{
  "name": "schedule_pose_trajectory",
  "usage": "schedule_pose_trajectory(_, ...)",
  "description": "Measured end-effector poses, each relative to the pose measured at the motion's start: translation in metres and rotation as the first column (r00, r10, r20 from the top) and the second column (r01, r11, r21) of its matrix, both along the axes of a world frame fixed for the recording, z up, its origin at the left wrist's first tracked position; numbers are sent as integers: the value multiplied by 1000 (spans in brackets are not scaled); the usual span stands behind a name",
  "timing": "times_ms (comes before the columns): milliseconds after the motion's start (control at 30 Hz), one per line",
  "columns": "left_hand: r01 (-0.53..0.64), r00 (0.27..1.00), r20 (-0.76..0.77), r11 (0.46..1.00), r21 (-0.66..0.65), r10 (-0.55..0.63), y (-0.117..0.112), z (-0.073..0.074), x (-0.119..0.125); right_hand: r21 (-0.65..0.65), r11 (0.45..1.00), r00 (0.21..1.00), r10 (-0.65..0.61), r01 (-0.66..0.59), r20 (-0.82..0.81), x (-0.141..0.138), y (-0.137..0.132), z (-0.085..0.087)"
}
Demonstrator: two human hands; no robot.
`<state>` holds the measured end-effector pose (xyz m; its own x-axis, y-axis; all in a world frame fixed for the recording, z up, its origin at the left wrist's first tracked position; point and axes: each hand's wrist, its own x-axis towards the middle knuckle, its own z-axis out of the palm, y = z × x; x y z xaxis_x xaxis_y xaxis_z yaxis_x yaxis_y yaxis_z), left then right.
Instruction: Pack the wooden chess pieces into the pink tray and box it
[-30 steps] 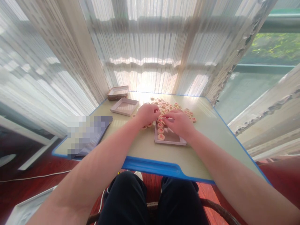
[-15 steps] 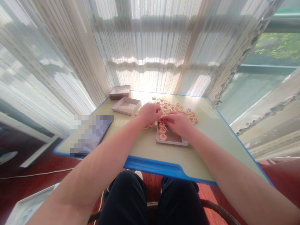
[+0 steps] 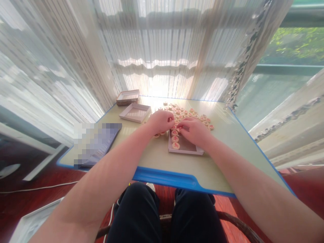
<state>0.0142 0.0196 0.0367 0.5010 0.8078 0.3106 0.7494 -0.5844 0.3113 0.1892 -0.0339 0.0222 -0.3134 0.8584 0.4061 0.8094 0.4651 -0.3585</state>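
Xiangqi pieces, round and pale with red characters, form a column down the left side of a shallow open box [image 3: 189, 152]; the nearest piece [image 3: 176, 145] lies flat. My right hand [image 3: 193, 130] is over the box, its thumb and fingers pinched on a xiangqi piece at the upper end of the column, mostly hidden by the fingertips. Just left of it, my left hand [image 3: 162, 121] has its fingers curled at the box's far left corner; whatever they hold is hidden. Beyond both hands spreads a loose pile of xiangqi pieces [image 3: 191, 114].
A shallow pale box lid [image 3: 135, 113] lies at the left, before another open box [image 3: 128, 97] at the far left corner. A blurred dark flat item [image 3: 106, 141] rests on the table's left edge. The table [image 3: 235, 148] has a blue rim.
My right fingertips have shifted slightly right and down along the top of the column. My left hand stays nearly in place, and the view has tilted a little.
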Motion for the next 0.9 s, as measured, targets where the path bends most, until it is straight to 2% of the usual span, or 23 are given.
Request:
schedule_pose_trajectory(500, 31, 996, -80, 999, 20, -29, 0, 0, 0, 24, 999, 1000, 27, -27, -7, 2, 3, -2)
schedule_pose_trajectory(900, 17, 996, -86, 1000, -7, -18, -3, 4, 2, 7, 1000, 1000, 19, -19, -13, 2, 2, -1)
